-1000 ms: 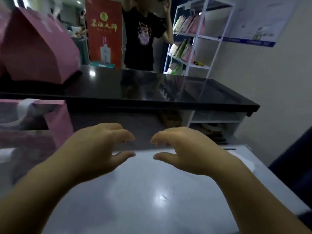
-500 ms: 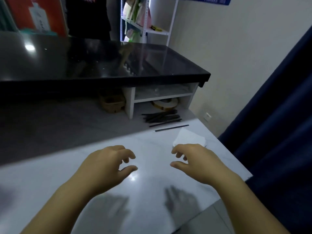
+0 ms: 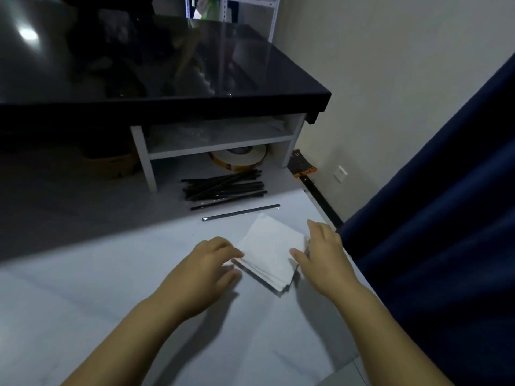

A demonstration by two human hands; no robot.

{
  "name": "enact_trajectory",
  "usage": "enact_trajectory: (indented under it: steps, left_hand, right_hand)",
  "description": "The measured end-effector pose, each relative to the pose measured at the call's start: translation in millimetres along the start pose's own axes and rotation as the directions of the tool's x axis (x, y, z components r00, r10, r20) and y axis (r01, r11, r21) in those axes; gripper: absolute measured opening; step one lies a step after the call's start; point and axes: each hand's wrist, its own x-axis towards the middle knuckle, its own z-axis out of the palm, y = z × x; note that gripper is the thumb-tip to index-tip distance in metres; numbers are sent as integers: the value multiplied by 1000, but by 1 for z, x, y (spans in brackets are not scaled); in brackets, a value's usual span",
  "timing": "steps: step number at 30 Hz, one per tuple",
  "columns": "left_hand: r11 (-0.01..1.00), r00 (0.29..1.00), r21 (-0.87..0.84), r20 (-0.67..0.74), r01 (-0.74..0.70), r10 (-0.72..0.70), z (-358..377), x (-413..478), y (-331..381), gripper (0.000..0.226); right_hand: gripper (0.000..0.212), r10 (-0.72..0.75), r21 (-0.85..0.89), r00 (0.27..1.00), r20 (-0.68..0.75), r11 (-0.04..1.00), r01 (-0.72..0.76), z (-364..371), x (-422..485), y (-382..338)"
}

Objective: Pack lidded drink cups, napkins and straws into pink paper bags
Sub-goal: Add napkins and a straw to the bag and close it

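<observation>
Near the white table's (image 3: 125,288) right edge, the left hand (image 3: 203,270) pinches the left corner of a stack of white square paper napkins (image 3: 270,246); the right hand (image 3: 323,254) clasps its right side, thumb on top. Thin black straws (image 3: 223,188) lie beyond.

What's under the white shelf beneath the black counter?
A white, orange-rimmed roll lies under the white shelf, its rear hidden by the shelf. Black straws lie just in front. Farther back is too dark to tell.
</observation>
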Motion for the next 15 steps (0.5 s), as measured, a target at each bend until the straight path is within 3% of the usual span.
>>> enact_trajectory:
  steps: [5,8,15]
  left_hand:
    - [993,993,40,-34,114,-113,33,28,21,40]
    - [980,983,84,-25,183,-181,43,33,25,40]
    - [951,945,-7,-107,309,-308,55,30,37,39]
  right_hand:
    - [51,-94,-49,978,188,993,105,-1,31,22]
    - [40,-170,11,972,161,985,171,-2,41,26]
    - [22,-257,182,965,54,953,244,-8,55,27]
